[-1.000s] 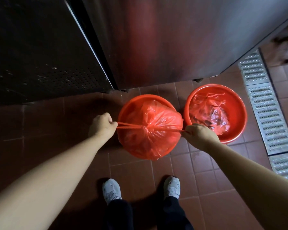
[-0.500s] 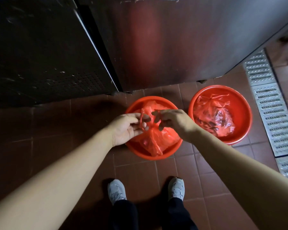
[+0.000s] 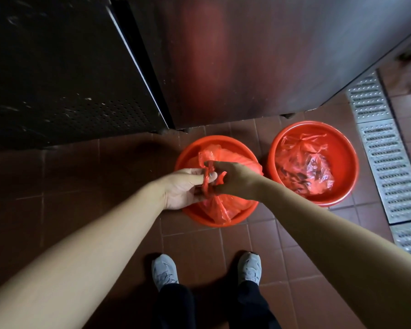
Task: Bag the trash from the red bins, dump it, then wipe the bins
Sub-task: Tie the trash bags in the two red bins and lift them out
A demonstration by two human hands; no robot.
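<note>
Two round red bins stand side by side on the tiled floor. The left bin [image 3: 190,148] holds a full red plastic bag [image 3: 226,205]. Over it, my left hand [image 3: 184,188] and my right hand [image 3: 235,180] meet and both pinch the bag's twisted handles [image 3: 207,184], which loop around my fingers. The right bin [image 3: 344,162] holds a smaller knotted red bag [image 3: 304,167] with dark trash showing through it; neither hand touches it.
A stainless steel cabinet [image 3: 259,58] and a dark perforated panel [image 3: 62,74] stand right behind the bins. A metal drain grate [image 3: 389,162] runs along the floor at the right. My two grey shoes [image 3: 165,271] stand on the brown tiles in front.
One second ago my hands were far apart, pulling the handles taut sideways. They have come together over the left bag and are now working the handles between the fingers.
</note>
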